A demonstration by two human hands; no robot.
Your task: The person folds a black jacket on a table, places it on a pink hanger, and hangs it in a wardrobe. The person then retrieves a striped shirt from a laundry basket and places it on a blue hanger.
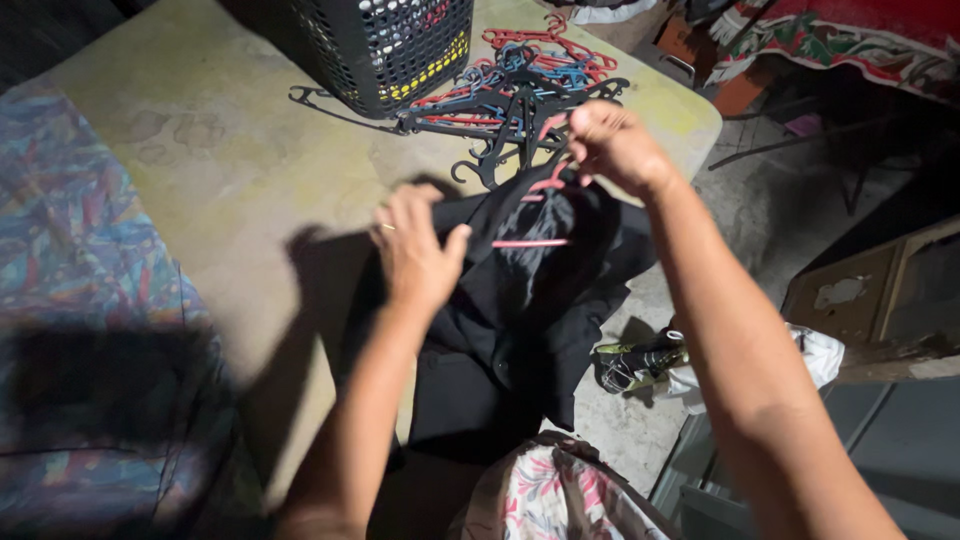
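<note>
A black garment (520, 330) lies on the yellowish table (230, 170) and hangs over its near edge. A pink plastic hanger (530, 242) sits partly inside the garment's neck opening. My right hand (615, 145) grips the hanger's hook above the collar. My left hand (415, 245), with a ring on one finger, pinches the black fabric at the left shoulder of the garment. Both forearms reach in from the bottom of the view.
A pile of several red, blue and black hangers (520, 85) lies beyond the garment, beside a dark plastic laundry basket (385, 45). A patterned cloth (80, 270) covers the left. On the floor at right lie a shoe (640, 362) and white fabric (820, 355); a wooden box (880, 300) stands there.
</note>
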